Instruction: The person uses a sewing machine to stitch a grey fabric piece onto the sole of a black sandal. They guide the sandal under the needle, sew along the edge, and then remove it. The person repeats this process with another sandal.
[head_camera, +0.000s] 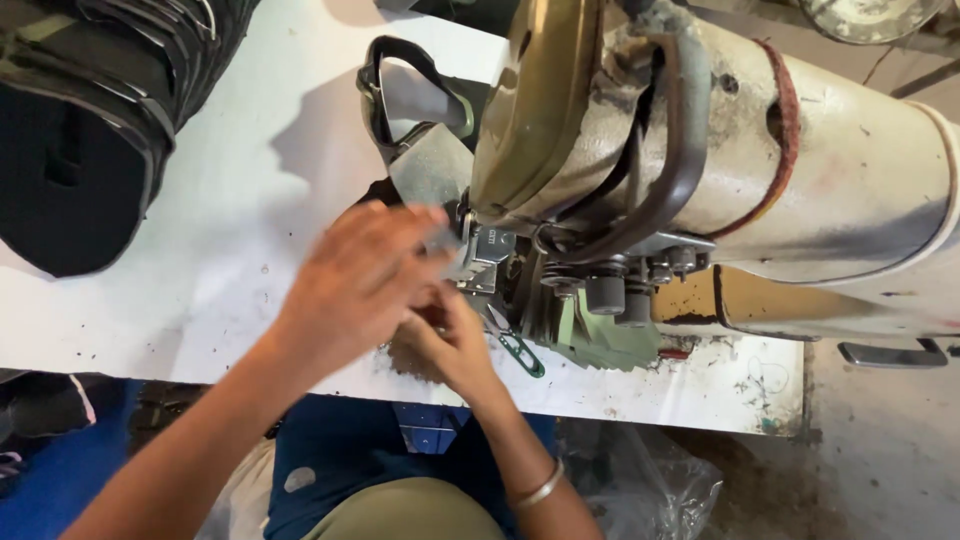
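Grey, stiff shoe-upper piece (430, 165) near the worktop's (250, 200) front edge; left hand (355, 280) is pinching it, blurred, while right hand's (455, 345) grip is hidden.

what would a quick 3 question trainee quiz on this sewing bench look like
1. True or false: the left hand and the right hand are both close to the needle area of the sewing machine.
2. Which thing lies on the white table just to the right of the right hand? A) small green-handled snips B) a hammer C) a tape measure
3. What is worn on the right wrist?

Key:
1. True. They meet under the machine head.
2. A.
3. A metal bangle.
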